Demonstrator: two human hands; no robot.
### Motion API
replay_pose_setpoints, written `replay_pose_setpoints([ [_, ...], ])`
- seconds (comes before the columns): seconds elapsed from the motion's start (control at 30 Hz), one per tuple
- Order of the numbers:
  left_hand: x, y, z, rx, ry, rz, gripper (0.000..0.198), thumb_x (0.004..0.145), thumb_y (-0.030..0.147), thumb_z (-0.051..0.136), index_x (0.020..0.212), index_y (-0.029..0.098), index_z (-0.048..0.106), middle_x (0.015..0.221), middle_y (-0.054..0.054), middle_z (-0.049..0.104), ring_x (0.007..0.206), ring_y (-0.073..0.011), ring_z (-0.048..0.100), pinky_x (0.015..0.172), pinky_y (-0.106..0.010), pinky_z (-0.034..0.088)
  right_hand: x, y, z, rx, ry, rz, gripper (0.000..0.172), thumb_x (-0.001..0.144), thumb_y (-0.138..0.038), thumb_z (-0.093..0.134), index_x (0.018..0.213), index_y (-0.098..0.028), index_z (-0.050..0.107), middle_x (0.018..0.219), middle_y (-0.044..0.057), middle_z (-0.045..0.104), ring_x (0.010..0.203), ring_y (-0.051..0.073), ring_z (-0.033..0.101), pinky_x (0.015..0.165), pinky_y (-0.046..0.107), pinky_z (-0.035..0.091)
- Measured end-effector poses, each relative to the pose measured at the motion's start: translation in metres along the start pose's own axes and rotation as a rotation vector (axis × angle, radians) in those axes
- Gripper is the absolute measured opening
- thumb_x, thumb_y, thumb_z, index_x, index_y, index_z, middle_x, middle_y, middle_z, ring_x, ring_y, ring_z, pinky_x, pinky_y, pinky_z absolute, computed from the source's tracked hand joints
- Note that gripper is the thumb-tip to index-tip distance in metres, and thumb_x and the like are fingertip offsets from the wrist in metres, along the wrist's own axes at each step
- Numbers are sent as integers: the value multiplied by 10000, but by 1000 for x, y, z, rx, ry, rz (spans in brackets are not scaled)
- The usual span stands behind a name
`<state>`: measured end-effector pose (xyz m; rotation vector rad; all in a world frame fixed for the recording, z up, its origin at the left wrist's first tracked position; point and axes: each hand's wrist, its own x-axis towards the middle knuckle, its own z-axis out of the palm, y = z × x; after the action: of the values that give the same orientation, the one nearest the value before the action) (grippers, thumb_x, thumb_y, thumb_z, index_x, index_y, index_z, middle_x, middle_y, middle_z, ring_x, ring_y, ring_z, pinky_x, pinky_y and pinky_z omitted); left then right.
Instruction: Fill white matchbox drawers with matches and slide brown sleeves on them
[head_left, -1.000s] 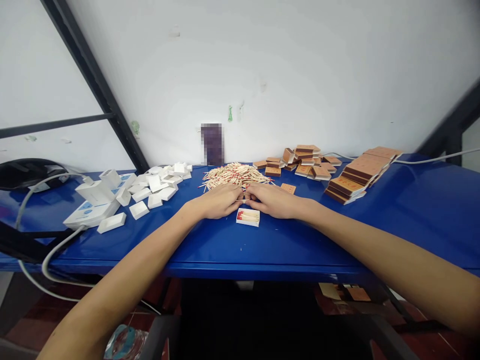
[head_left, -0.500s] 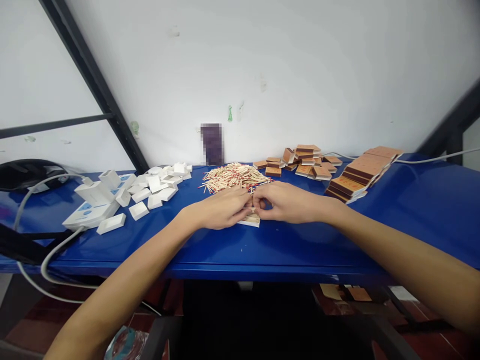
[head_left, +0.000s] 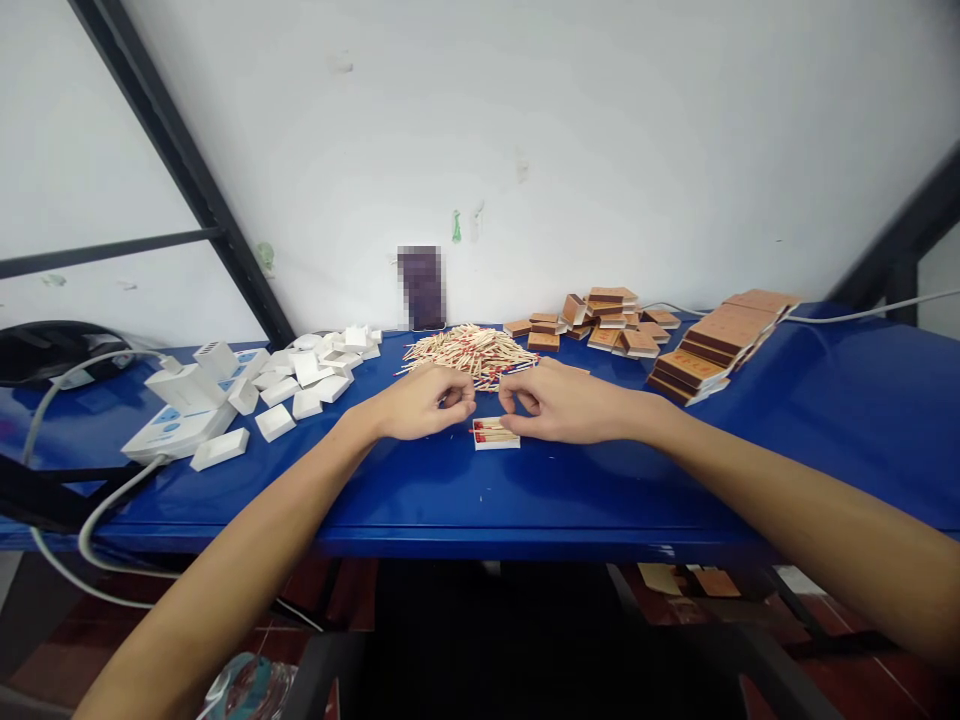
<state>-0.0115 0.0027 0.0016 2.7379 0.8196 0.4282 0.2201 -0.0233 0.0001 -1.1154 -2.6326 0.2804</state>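
Note:
A small white matchbox tray (head_left: 497, 446) lies on the blue table, holding a layer of red-headed matches (head_left: 491, 431). One match sticks out past its left side. Just up and left of the tray, my left hand (head_left: 429, 402) is curled with thumb and forefinger close together; whatever is between them, if anything, is hidden. My right hand (head_left: 559, 405) reaches over the tray's right part, fingers bent and thumb apart from them, the thumb tip over the matches. Directly behind both hands rises a big heap of loose matches (head_left: 472, 348).
Empty white trays (head_left: 307, 370) are piled at left beside a white power strip (head_left: 180, 425) with cables. Brown matchbox sleeves or boxes (head_left: 615, 320) lie scattered behind at right, near a neat stack of matchboxes (head_left: 727, 340). The table's front edge (head_left: 480, 545) is close.
My hands were together over the tray and have parted, the left one moving left. More of the tray and its red match heads now shows. The view has shifted slightly.

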Motion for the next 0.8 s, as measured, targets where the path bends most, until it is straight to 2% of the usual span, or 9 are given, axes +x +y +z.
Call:
replay_pose_setpoints([
  [0.23, -3, -4, -1, -148, -123, -72, 315, 851, 415, 611, 680, 151, 592, 590, 22, 512, 553, -95, 427, 543, -241, 351, 0, 2, -13, 100, -71, -28, 86, 796, -230, 573, 720, -188, 573, 582, -24, 537, 531, 110, 440, 558, 272, 298],
  [0.43, -2, -4, 1, -211, -200, -86, 301, 836, 385, 629, 699, 119, 662, 608, -1, 569, 541, -87, 435, 527, -229, 341, -1, 9, -12, 140, -169, -30, 125, 799, -257, 545, 701, -183, 567, 609, -23, 540, 540, 107, 450, 545, 255, 298],
  [0.6, -2, -4, 3, -222, -194, -72, 252, 836, 330, 619, 745, 110, 700, 654, -21, 611, 551, -86, 452, 523, -221, 345, 0, 13, -9, 117, -201, -25, 99, 797, -232, 542, 722, -181, 582, 638, -22, 557, 550, 99, 454, 545, 250, 294],
  [0.8, -2, -1, 4, -235, -152, -63, 235, 837, 315, 620, 766, 112, 715, 675, -29, 624, 559, -87, 463, 533, -219, 364, 0, 11, -8, 100, -166, -54, 137, 821, -257, 538, 718, -184, 591, 635, -25, 560, 534, 92, 442, 545, 251, 292],
])
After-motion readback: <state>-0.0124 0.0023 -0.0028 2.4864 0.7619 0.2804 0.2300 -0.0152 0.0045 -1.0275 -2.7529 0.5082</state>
